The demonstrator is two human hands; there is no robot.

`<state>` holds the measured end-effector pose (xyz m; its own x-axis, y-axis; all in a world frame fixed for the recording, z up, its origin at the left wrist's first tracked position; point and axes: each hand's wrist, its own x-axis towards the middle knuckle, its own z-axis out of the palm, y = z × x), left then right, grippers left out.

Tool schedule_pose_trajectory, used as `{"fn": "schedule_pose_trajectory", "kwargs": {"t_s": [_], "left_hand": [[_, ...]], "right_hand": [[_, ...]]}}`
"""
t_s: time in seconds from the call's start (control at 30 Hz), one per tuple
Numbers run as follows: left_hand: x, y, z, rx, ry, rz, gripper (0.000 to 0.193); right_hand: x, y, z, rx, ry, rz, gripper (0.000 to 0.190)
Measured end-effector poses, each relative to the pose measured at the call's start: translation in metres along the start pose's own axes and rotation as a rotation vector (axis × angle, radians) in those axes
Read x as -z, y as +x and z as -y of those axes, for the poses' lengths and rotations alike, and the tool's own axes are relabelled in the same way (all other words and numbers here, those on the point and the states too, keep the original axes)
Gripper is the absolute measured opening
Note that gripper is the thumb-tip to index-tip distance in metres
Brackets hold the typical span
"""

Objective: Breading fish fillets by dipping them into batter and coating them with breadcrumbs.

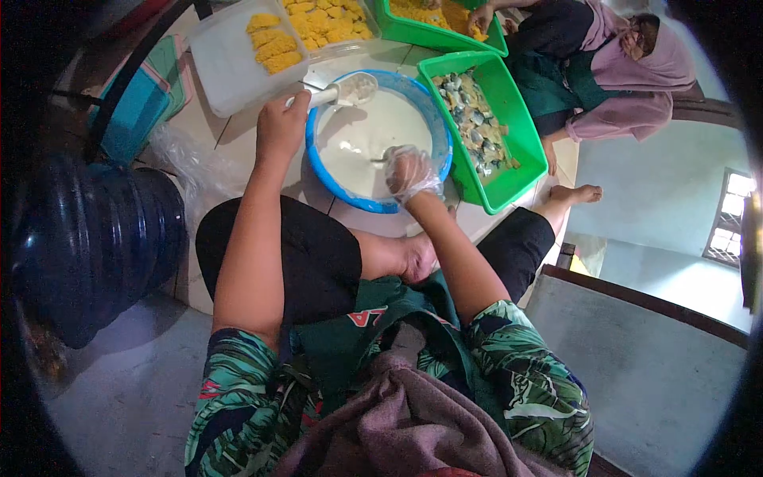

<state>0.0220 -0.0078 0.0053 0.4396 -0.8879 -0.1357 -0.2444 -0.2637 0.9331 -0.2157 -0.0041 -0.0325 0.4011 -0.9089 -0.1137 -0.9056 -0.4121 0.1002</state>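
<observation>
My left hand (283, 128) grips the handle of a white plastic scoop (356, 89), which is held over the far rim of a blue basin (315, 161). Some pale, lumpy matter lies in the scoop's bowl. Creamy white batter (357, 128) fills much of the basin. In a clear plastic glove, my right hand (411, 170) is low over the batter with its fingers curled. A small greyish bit shows beside those fingers; whether they hold it is unclear. Right of the basin, a green tray (524, 140) contains silvery and tan fish pieces (474, 122).
Orange-crumbed pieces (274, 45) lie in a frosted plastic box (217, 65), with more in a box beside it. Another person's hand (480, 21) reaches into a second green tray (411, 37) of orange crumbs. A large blue water jug (101, 238) and clear plastic bag (191, 161) are at left.
</observation>
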Motion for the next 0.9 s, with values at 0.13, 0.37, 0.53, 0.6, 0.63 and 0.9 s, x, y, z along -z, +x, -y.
{"fn": "schedule_pose_trajectory", "kwargs": {"t_s": [0.13, 0.37, 0.53, 0.6, 0.63, 0.9], "left_hand": [[-0.004, 0.009, 0.01, -0.092, -0.013, -0.058, 0.038], [-0.006, 0.011, 0.005, -0.018, -0.033, 0.014, 0.038], [-0.01, 0.015, 0.014, -0.022, -0.082, 0.0, 0.038], [-0.008, 0.016, 0.016, -0.024, -0.063, -0.008, 0.038], [-0.008, 0.016, 0.017, -0.024, -0.046, -0.016, 0.038], [-0.008, 0.011, 0.008, -0.005, -0.031, 0.019, 0.039]], "right_hand": [[0.013, 0.004, 0.02, -0.031, 0.343, -0.048, 0.013], [0.01, 0.007, 0.0, -0.209, 0.684, 0.033, 0.017], [0.008, 0.007, -0.005, -0.226, 0.711, 0.06, 0.018], [0.012, 0.008, -0.011, -0.2, 0.523, -0.124, 0.017], [0.016, 0.008, -0.017, -0.199, 0.525, -0.125, 0.017], [0.001, 0.013, -0.068, -0.279, -0.055, -0.3, 0.012]]}}
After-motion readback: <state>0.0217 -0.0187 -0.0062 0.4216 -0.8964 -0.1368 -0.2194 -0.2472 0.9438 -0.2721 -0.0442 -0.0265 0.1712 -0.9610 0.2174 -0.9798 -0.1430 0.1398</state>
